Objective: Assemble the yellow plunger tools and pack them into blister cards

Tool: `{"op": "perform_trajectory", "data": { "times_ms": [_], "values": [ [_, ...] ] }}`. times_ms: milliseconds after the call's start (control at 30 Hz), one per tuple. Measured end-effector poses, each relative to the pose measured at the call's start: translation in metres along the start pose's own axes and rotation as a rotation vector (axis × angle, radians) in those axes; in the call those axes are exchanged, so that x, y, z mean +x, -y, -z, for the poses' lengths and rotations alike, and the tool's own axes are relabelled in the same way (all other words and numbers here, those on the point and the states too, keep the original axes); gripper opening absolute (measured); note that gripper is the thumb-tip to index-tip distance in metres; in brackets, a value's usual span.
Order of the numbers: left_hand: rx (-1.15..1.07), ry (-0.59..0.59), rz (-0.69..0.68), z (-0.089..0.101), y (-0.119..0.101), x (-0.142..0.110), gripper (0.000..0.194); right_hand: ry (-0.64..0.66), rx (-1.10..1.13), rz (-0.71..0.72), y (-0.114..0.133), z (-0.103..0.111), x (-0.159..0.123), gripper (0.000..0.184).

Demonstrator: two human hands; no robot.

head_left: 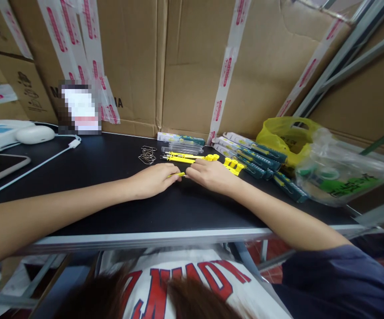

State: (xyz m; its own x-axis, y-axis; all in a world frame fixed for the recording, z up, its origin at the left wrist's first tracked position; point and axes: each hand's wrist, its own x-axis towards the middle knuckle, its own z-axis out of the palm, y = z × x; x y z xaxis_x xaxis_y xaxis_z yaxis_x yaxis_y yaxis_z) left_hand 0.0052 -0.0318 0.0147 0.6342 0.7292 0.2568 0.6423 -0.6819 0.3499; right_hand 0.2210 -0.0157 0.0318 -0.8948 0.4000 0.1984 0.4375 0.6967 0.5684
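Note:
Over the black tabletop my left hand point(155, 179) is closed, pinching a thin yellow rod point(178, 175) that points toward the other hand. My right hand point(210, 174) is closed too, fingers curled at the rod's far end; what lies inside them is hidden. Just behind the hands lie yellow stick-like tools point(181, 158) with metal tips. More yellow pieces with rounded ends point(233, 165) sit beyond my right hand. A small heap of bent metal wire pieces point(148, 154) lies behind my left hand, and clear plastic tubes point(183, 149) rest nearby.
Green and white slim boxes point(253, 155) are stacked at the right, by a yellow plastic bag point(283, 139) and a clear bag point(344, 173). A phone point(2, 168), a white case point(35, 134) and a cable point(45, 160) lie left. Cardboard point(192, 66) walls the back.

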Motion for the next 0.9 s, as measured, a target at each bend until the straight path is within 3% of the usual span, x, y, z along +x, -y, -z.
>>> {"op": "perform_trajectory", "data": {
  "times_ms": [367,600,900],
  "values": [
    [-0.006,-0.024,0.016,-0.001,0.002,0.002,0.029,0.058,-0.015,-0.119,0.016,0.004,0.002,0.030],
    [-0.013,-0.040,0.005,-0.004,0.006,0.003,0.029,0.020,0.033,-0.217,0.018,-0.002,0.003,0.030],
    [0.031,-0.087,0.004,-0.002,-0.003,0.000,0.024,0.036,0.049,-0.281,0.021,0.003,0.005,0.036]
  ]
}}
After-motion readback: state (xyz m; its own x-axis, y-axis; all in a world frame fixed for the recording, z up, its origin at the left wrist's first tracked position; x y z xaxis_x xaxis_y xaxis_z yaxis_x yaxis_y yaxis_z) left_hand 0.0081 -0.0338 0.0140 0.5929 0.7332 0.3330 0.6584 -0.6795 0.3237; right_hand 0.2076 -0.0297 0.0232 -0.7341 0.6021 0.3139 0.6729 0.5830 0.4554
